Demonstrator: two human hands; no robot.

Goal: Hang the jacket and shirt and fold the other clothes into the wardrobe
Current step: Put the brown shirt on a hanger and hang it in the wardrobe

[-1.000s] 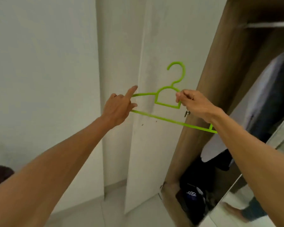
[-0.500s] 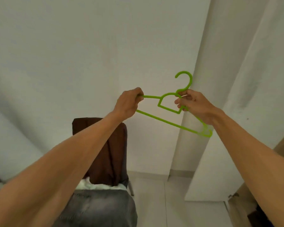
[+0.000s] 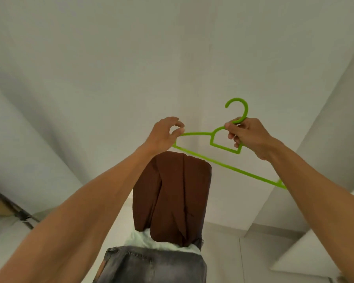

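Hangers: one, a green hanger (image 3: 225, 149)
Hands: two, left hand (image 3: 164, 134) and right hand (image 3: 248, 134)
Brown garments: one (image 3: 172, 197)
Grey jeans: one (image 3: 153, 264)
White garments: one (image 3: 139, 238)

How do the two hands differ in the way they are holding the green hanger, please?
The left hand pinches the hanger's shoulder end with loosely curled fingertips; the right hand grips its neck below the hook with closed fingers. The left sits beside the brown garment; the right stands clear. Both hold the hanger up.

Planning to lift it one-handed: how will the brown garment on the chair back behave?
The brown garment is probably floppy: it drapes in folds over the chair back. Likely light, being thin cloth. It may drag the white cloth beneath it.
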